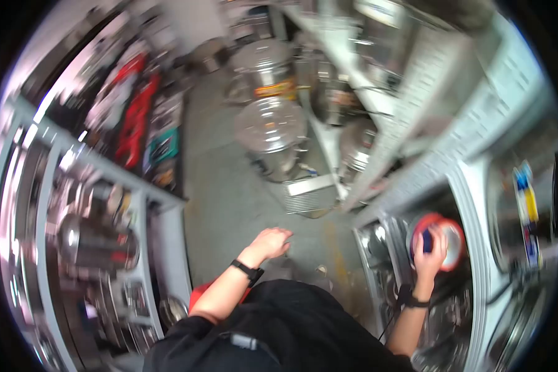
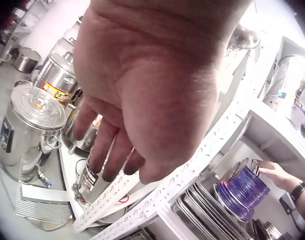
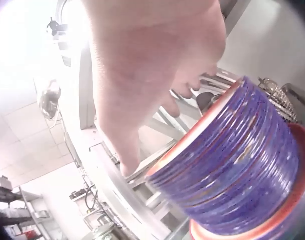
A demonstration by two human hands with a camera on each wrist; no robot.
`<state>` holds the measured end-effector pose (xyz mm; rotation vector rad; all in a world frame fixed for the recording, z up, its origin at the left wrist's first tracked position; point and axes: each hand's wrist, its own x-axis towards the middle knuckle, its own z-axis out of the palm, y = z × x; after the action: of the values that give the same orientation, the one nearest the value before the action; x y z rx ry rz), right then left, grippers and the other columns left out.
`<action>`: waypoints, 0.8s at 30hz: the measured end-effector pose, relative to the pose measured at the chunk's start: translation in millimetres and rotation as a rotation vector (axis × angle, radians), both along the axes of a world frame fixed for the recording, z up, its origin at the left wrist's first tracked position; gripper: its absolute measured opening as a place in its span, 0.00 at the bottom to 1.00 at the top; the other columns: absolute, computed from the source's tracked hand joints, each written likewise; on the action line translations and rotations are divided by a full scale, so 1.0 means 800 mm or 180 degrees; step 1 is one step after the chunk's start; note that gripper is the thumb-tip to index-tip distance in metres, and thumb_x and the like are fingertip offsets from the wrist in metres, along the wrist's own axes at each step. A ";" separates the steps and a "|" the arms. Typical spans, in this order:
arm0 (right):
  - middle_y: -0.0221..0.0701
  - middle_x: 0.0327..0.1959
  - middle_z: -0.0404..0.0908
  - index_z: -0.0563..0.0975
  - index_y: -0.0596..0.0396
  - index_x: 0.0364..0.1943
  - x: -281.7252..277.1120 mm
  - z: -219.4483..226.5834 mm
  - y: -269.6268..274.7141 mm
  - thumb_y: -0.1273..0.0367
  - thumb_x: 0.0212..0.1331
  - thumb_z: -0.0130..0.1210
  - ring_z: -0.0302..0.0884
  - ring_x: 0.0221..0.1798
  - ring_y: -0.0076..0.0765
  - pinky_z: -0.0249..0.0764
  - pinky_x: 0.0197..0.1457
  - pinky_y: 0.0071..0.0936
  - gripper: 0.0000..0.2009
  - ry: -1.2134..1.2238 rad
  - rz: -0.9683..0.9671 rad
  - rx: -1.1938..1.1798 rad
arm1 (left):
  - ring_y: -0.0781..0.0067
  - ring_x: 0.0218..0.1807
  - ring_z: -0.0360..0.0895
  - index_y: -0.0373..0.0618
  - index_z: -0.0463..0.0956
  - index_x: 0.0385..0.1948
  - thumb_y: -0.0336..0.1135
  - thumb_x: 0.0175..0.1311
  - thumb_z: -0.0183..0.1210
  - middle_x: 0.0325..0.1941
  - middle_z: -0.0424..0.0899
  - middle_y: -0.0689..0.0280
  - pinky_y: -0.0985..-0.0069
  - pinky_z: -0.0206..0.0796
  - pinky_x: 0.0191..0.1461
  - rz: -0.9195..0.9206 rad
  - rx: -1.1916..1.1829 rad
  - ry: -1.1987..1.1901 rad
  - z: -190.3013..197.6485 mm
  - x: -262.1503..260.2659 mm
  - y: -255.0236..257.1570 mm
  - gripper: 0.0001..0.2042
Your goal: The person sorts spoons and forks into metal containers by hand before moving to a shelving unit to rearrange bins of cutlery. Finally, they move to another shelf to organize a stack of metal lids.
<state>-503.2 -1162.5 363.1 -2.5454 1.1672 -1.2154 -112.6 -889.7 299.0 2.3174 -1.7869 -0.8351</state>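
My right hand (image 1: pixel 431 251) reaches into the right-hand shelf, at a purple ridged stack (image 3: pixel 227 165) with orange-red rims. In the right wrist view its thumb is straight and its fingers lie beyond the upper rim, not curled round the stack. A second orange rim shows below the purple sides. Seen from the left wrist, the stack stands beside several metal trays (image 2: pixel 205 210). My left hand (image 1: pixel 270 243) hangs over the floor in front of my body, fingers loosely bent and palm bare in the left wrist view. It holds nothing.
Lidded steel pots (image 1: pixel 271 124) stand on the floor ahead, with a white panel and wire rack (image 1: pixel 301 192) before them. Perforated white shelf posts (image 1: pixel 428 161) slant along the right. On the left, a grey shelf holds metal pots (image 1: pixel 96 242).
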 end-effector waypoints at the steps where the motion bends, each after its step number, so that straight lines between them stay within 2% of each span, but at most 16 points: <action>1: 0.45 0.47 0.85 0.82 0.59 0.44 0.026 -0.012 0.004 0.72 0.58 0.68 0.82 0.51 0.57 0.76 0.58 0.46 0.11 -0.0079 0.0307 0.0140 | 0.49 0.65 0.80 0.43 0.79 0.61 0.40 0.69 0.62 0.61 0.85 0.53 0.55 0.72 0.69 0.0140 0.0071 0.0009 0.003 0.007 0.011 0.21; 3: 0.43 0.38 0.83 0.81 0.60 0.37 0.082 -0.030 0.016 0.73 0.58 0.67 0.81 0.44 0.55 0.77 0.50 0.45 0.07 0.0247 0.0916 0.0550 | 0.49 0.65 0.80 0.43 0.79 0.62 0.40 0.69 0.62 0.62 0.85 0.53 0.55 0.72 0.69 0.0469 0.0154 0.0003 0.004 0.023 0.033 0.21; 5: 0.41 0.33 0.83 0.81 0.58 0.32 0.133 -0.037 0.031 0.73 0.57 0.67 0.81 0.39 0.53 0.76 0.45 0.46 0.05 0.0613 0.1511 0.0503 | 0.49 0.65 0.80 0.43 0.79 0.62 0.40 0.70 0.61 0.61 0.85 0.54 0.55 0.72 0.70 0.0636 0.0114 0.0007 0.004 0.040 0.059 0.21; 9: 0.40 0.29 0.81 0.82 0.57 0.29 0.238 -0.030 0.061 0.72 0.57 0.68 0.80 0.32 0.51 0.75 0.38 0.45 0.05 0.0622 0.1768 0.0666 | 0.48 0.64 0.80 0.44 0.79 0.63 0.40 0.71 0.60 0.59 0.86 0.54 0.55 0.73 0.69 0.1233 -0.0138 0.0007 -0.006 0.086 0.122 0.21; 12: 0.40 0.28 0.81 0.82 0.57 0.29 0.316 -0.045 0.078 0.71 0.57 0.68 0.80 0.31 0.51 0.74 0.37 0.44 0.06 0.0509 0.2099 0.0539 | 0.49 0.64 0.80 0.45 0.79 0.63 0.39 0.71 0.60 0.60 0.86 0.54 0.54 0.73 0.69 0.1593 -0.0201 0.0028 -0.013 0.130 0.189 0.21; 13: 0.40 0.28 0.81 0.82 0.57 0.28 0.345 -0.046 0.089 0.71 0.57 0.69 0.80 0.31 0.51 0.75 0.37 0.44 0.07 0.0730 0.2126 0.0529 | 0.49 0.64 0.80 0.45 0.79 0.63 0.39 0.71 0.60 0.60 0.86 0.54 0.54 0.73 0.69 0.1712 -0.0225 -0.0005 -0.018 0.147 0.216 0.21; 14: 0.40 0.28 0.81 0.82 0.57 0.28 0.379 -0.042 0.104 0.70 0.56 0.70 0.80 0.31 0.50 0.75 0.38 0.44 0.07 0.0961 0.2150 0.0511 | 0.49 0.64 0.81 0.45 0.79 0.63 0.39 0.71 0.60 0.59 0.86 0.54 0.54 0.73 0.69 0.1846 -0.0260 -0.0008 -0.022 0.163 0.242 0.21; 19: 0.40 0.25 0.79 0.81 0.58 0.26 0.555 -0.015 0.202 0.70 0.54 0.70 0.80 0.29 0.49 0.74 0.35 0.43 0.08 0.0974 0.2852 0.0429 | 0.48 0.62 0.81 0.45 0.79 0.61 0.41 0.71 0.59 0.56 0.86 0.54 0.53 0.74 0.67 0.2487 -0.0288 -0.0093 -0.039 0.221 0.373 0.20; 21: 0.41 0.30 0.82 0.84 0.57 0.29 0.617 0.000 0.244 0.68 0.54 0.71 0.82 0.37 0.53 0.77 0.41 0.45 0.08 0.1217 0.3022 0.0389 | 0.46 0.61 0.82 0.45 0.79 0.61 0.41 0.71 0.59 0.56 0.86 0.52 0.52 0.75 0.65 0.2530 -0.0286 -0.0147 -0.045 0.242 0.422 0.20; 24: 0.40 0.29 0.81 0.84 0.57 0.29 0.690 0.014 0.296 0.68 0.52 0.71 0.82 0.35 0.53 0.77 0.40 0.45 0.08 0.1047 0.3341 0.0249 | 0.44 0.59 0.83 0.44 0.80 0.59 0.41 0.71 0.59 0.56 0.87 0.51 0.51 0.76 0.63 0.2593 -0.0193 -0.0137 -0.054 0.267 0.480 0.19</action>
<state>49.1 -925.7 374.1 -2.6744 -0.1899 -0.4795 101.4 -506.0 256.0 2.6639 -0.7015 -0.5665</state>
